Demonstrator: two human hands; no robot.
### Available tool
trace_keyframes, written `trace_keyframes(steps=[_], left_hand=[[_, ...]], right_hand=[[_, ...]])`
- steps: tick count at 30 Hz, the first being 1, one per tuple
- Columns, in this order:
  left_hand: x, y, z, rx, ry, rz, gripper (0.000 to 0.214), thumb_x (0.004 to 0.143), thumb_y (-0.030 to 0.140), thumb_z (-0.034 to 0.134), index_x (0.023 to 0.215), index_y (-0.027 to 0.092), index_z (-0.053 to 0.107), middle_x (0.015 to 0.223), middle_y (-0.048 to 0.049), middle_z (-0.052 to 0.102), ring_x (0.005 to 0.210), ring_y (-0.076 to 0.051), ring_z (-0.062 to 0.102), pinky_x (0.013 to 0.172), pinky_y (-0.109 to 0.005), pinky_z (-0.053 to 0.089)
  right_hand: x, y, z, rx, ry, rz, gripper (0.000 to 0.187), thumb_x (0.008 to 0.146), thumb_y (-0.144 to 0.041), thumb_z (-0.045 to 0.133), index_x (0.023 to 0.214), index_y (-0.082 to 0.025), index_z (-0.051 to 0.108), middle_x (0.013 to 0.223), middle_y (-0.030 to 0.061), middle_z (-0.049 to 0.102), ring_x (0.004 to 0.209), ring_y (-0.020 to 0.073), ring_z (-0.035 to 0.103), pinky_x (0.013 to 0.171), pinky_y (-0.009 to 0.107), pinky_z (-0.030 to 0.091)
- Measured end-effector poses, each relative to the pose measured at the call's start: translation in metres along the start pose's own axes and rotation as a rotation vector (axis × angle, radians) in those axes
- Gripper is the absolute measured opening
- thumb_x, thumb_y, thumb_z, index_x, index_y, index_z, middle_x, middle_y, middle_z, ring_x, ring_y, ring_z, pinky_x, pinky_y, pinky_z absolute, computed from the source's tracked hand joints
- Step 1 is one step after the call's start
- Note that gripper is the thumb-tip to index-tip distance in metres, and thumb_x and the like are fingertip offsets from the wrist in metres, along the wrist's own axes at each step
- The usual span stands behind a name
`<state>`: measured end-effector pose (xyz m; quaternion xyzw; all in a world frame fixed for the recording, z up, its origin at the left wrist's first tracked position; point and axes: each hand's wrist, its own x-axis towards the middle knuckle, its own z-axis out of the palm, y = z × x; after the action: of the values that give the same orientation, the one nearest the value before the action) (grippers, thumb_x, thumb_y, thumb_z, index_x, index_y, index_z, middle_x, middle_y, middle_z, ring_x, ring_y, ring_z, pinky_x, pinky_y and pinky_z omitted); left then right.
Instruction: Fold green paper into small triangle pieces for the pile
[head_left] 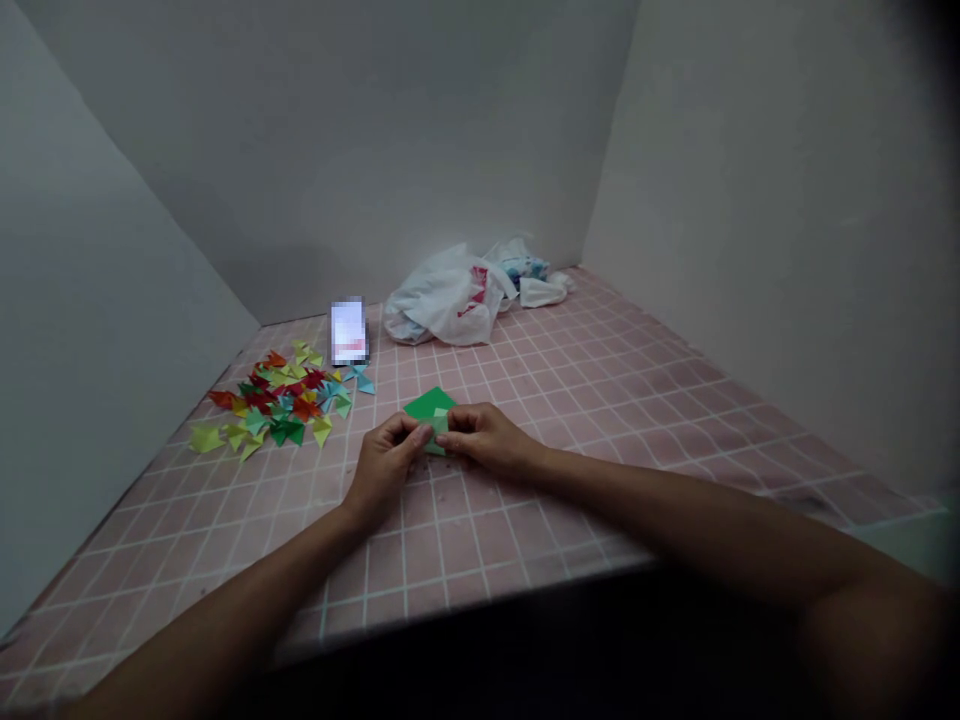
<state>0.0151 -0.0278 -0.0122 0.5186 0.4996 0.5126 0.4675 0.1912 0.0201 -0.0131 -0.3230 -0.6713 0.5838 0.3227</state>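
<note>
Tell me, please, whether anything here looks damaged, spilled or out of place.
Only the phone looks odd: just behind the folded papers, it shows as coarse blocks, unlike its surroundings. I see no spill or damage.

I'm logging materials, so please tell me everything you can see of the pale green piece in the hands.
The pale green piece is small, plain and looks like paper. The left hand pinches its left side and the right hand its right, covering parts of it, so its full outline and any folds cannot be told. In the view it overlaps a brighter green sheet; whether they touch is unclear.
</note>
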Motion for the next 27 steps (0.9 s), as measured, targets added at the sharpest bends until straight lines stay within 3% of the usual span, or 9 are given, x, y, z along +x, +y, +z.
trace_keyframes(steps=[6,11,21,27], left_hand=[[-0.0021,0.0029,0.0038,-0.036,-0.005,-0.026,0.026,0.078,0.037,0.074,0.076,0.019,0.055,0.053,0.0079,0.048,0.043,-0.007,0.038,0.043,-0.019,0.029],[-0.003,0.0056,0.0046,-0.039,-0.027,-0.038,0.028,0.079,0.04,0.074,0.077,0.019,0.055,0.053,0.0079,0.049,0.043,-0.007,0.04,0.043,-0.019,0.031],[-0.0008,0.0015,0.0025,-0.054,-0.035,-0.05,0.033,0.081,0.045,0.071,0.07,0.018,0.055,0.053,0.0047,0.054,0.043,-0.007,0.044,0.043,-0.019,0.034],[-0.0003,0.003,0.0025,-0.079,-0.039,-0.059,0.032,0.076,0.043,0.077,0.08,0.017,0.06,0.054,0.0053,0.055,0.044,-0.007,0.045,0.043,-0.019,0.036]], right_hand=[[0.0013,-0.0041,-0.0002,0.06,0.056,-0.031,0.019,0.087,-0.03,0.058,0.074,-0.018,0.053,0.054,-0.0056,0.051,0.046,0.0081,0.044,0.047,0.022,0.032],[0.002,0.0,0.0017,0.147,0.019,0.028,0.02,0.085,-0.032,0.063,0.074,-0.019,0.051,0.054,-0.0064,0.052,0.044,0.0075,0.044,0.045,0.021,0.031],[0.0002,-0.0034,0.0017,0.068,0.022,0.034,0.023,0.093,-0.025,0.051,0.071,-0.018,0.054,0.048,-0.005,0.053,0.039,0.0081,0.043,0.043,0.021,0.032],[-0.0006,-0.0001,0.0007,0.021,-0.018,-0.025,0.025,0.092,-0.026,0.055,0.068,-0.017,0.053,0.055,-0.0037,0.054,0.047,0.0083,0.049,0.05,0.022,0.036]])
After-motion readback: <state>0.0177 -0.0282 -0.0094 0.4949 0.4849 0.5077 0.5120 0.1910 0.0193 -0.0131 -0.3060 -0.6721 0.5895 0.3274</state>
